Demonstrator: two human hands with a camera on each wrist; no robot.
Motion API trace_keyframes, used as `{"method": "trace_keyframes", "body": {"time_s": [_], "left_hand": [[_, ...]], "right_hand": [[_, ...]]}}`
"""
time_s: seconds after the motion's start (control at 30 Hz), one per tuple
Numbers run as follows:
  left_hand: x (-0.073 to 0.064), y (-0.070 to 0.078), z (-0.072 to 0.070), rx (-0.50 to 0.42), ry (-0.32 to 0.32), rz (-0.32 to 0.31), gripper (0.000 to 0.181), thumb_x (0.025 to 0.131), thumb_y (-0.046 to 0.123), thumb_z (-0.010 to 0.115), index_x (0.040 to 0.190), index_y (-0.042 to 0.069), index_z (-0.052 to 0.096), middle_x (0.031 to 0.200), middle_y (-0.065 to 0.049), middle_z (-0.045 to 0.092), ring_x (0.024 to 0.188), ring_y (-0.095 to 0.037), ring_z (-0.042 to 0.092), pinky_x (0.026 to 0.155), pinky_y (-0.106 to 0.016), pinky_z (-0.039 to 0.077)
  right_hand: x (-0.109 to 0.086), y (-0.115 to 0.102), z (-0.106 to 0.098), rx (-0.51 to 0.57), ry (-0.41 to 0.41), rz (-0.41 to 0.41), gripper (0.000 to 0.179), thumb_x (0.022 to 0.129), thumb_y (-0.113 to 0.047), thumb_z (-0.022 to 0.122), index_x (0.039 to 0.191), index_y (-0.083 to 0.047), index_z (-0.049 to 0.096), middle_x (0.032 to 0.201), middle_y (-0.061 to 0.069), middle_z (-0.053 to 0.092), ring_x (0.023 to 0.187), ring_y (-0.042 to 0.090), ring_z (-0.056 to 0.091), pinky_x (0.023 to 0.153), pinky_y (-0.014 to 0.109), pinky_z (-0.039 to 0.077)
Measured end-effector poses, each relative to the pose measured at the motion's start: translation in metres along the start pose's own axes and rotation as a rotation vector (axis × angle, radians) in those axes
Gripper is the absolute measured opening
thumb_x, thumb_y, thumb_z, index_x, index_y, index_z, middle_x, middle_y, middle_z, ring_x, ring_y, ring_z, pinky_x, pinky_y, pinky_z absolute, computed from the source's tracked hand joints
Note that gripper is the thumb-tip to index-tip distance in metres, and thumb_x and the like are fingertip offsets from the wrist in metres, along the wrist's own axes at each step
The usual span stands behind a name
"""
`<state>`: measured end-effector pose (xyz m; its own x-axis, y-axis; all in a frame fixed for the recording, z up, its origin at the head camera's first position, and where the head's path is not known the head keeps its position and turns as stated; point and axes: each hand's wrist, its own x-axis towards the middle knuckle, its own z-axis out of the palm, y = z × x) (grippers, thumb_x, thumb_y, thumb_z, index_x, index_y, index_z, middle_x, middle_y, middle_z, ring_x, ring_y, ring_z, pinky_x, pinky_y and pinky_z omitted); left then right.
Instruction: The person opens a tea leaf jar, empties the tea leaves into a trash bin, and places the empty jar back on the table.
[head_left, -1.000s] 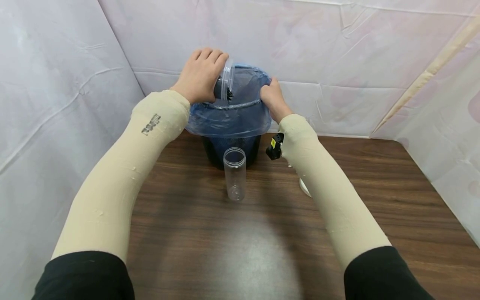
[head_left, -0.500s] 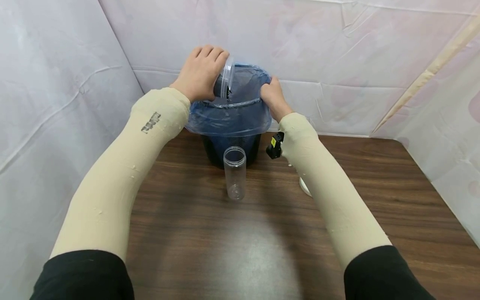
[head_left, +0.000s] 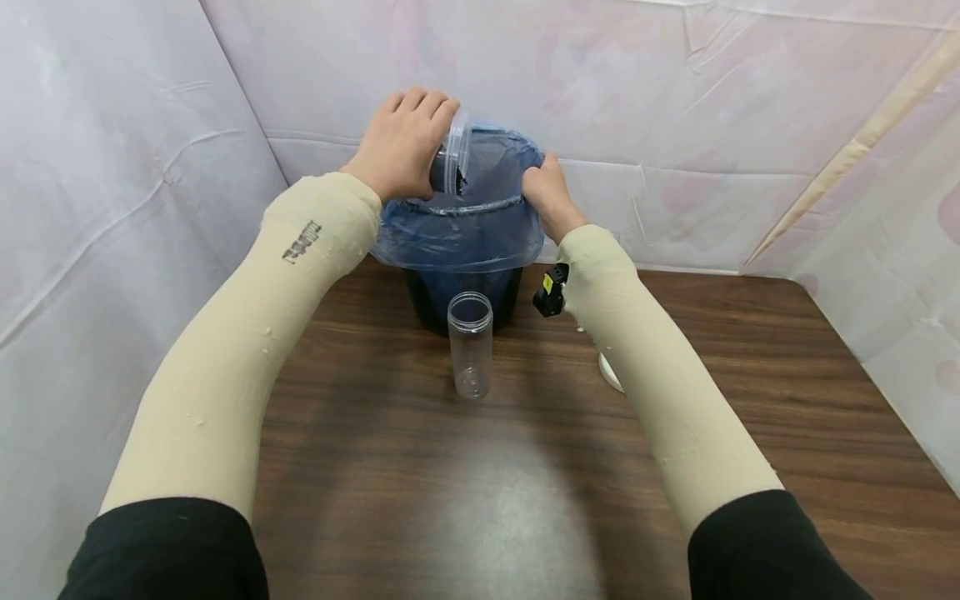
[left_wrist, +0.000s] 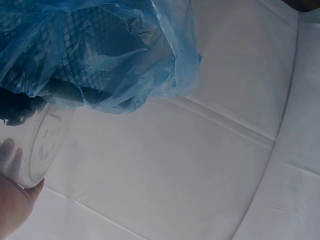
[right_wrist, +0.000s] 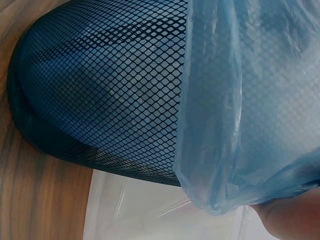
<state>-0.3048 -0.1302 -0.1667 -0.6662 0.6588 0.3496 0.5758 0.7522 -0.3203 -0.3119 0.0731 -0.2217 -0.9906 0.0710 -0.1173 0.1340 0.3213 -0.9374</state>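
In the head view my left hand [head_left: 401, 150] grips a clear plastic jar [head_left: 459, 150], tipped on its side with its mouth toward the bin. Dark loose stuff lies inside it near the mouth. The jar's base [left_wrist: 47, 145] and part of the hand show in the left wrist view. A translucent blue bin bag [head_left: 465, 242] lines a black mesh bin [right_wrist: 110, 85] and folds down over its rim. At the bag's right edge, my right hand [head_left: 551, 196] holds the plastic, with a thumb or finger partly visible in the right wrist view.
A second clear jar [head_left: 471, 354] stands upright and lidless on the brown wooden table [head_left: 420, 467], in front of the bin. Beside the right forearm lies a white lid [head_left: 610, 373], partly hidden. White sheeting [head_left: 675, 125] hangs close behind the bin and along both sides.
Less dark stuff shows at the tipped jar's mouth than a second ago. Both hands keep almost the same place.
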Motion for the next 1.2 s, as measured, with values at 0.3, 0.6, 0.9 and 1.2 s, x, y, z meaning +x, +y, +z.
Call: {"method": "trace_keyframes", "body": {"time_s": [0.3, 0.6, 0.9, 1.2], "left_hand": [[-0.0008, 0.0008, 0.0011, 0.027, -0.001, 0.016, 0.094, 0.063, 0.019, 0.085, 0.138, -0.005, 0.035, 0.132, -0.023, 0.042, 0.122, -0.040, 0.037, 0.104, -0.050, 0.027], [-0.0016, 0.0005, 0.0016, 0.081, -0.005, 0.042, 0.087, 0.067, 0.019, 0.082, 0.137, -0.006, 0.036, 0.132, -0.024, 0.043, 0.122, -0.040, 0.037, 0.104, -0.051, 0.027], [-0.0022, 0.0007, 0.0015, 0.122, -0.005, 0.060, 0.086, 0.066, 0.014, 0.083, 0.135, -0.005, 0.037, 0.131, -0.023, 0.043, 0.120, -0.040, 0.038, 0.102, -0.050, 0.028], [0.0002, 0.0008, 0.0047, 0.106, -0.003, 0.052, 0.085, 0.066, 0.017, 0.083, 0.134, -0.005, 0.037, 0.131, -0.023, 0.043, 0.120, -0.040, 0.038, 0.102, -0.050, 0.028]], "right_hand": [[0.0004, 0.0015, -0.0008, 0.002, -0.006, -0.016, 0.061, 0.097, -0.009, 0.019, 0.154, -0.016, -0.001, 0.159, -0.002, 0.002, 0.143, 0.012, 0.003, 0.113, 0.027, 0.012], [0.0002, 0.0019, -0.0015, 0.013, -0.007, -0.019, 0.062, 0.097, -0.008, 0.020, 0.154, -0.015, -0.001, 0.159, -0.002, 0.001, 0.143, 0.012, 0.003, 0.113, 0.027, 0.011], [-0.0002, 0.0019, -0.0012, 0.012, -0.006, -0.027, 0.061, 0.096, -0.009, 0.020, 0.154, -0.014, 0.000, 0.159, -0.001, 0.003, 0.143, 0.012, 0.004, 0.113, 0.026, 0.011], [0.0014, 0.0016, 0.0003, -0.003, 0.009, -0.023, 0.061, 0.097, -0.008, 0.020, 0.154, -0.015, -0.001, 0.159, -0.002, 0.002, 0.143, 0.011, 0.003, 0.113, 0.027, 0.011]]}}
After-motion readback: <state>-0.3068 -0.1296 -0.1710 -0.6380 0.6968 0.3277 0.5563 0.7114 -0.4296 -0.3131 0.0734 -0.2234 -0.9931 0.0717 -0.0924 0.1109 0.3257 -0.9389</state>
